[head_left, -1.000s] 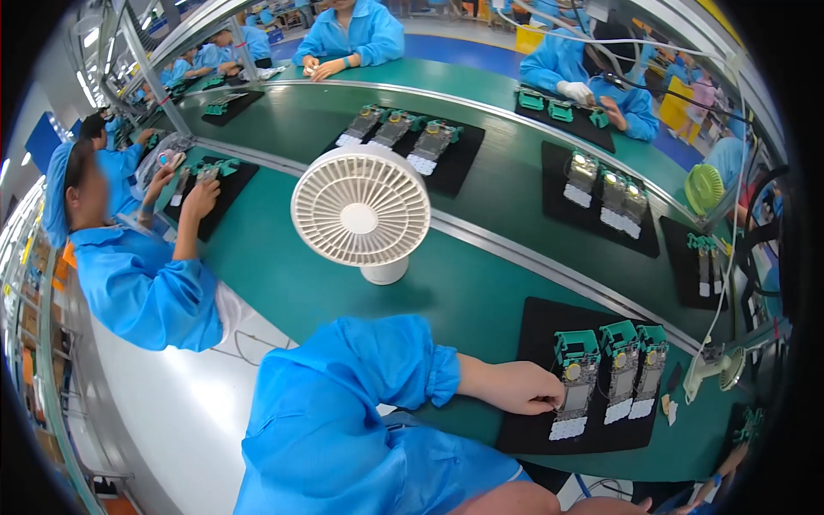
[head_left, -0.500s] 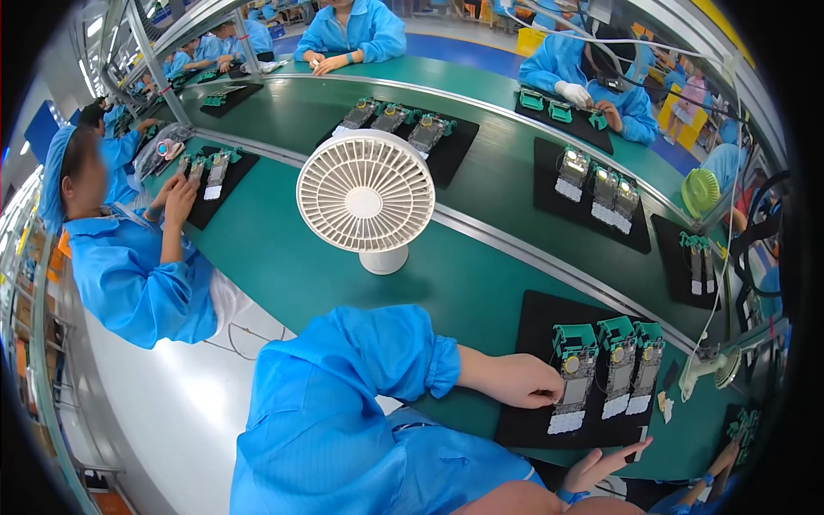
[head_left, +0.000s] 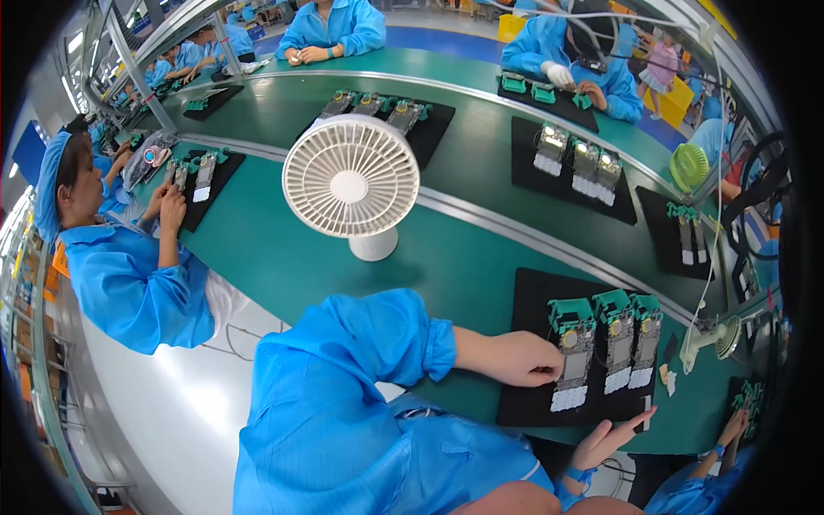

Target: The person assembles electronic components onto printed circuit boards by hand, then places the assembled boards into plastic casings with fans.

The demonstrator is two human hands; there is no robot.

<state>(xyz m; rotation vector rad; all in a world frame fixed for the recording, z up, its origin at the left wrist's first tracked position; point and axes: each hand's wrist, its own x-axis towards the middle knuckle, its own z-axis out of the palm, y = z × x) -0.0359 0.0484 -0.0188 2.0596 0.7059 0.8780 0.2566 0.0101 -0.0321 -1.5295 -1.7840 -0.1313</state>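
No lettering, number or sign can be read.

Left of the black rectangular mat (head_left: 532, 296), a hand could pass over bare green tabletop (head_left: 463, 275) as far as the round white plastic fan (head_left: 350, 184). The left hand (head_left: 519, 359) blocks the mat's left edge; three upright-framed green-and-grey circuit boards (head_left: 620, 339) obstruct its middle; the right hand (head_left: 601, 441) crowds its near edge.

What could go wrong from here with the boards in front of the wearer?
1. The bare left hand is at the leftmost board's left edge; it might nudge or smear it.
2. The middle board and right board sit close together; bumping one could knock the other.
3. A small white strip is at the right hand's fingertips, by the black mat's corner; it may slip.
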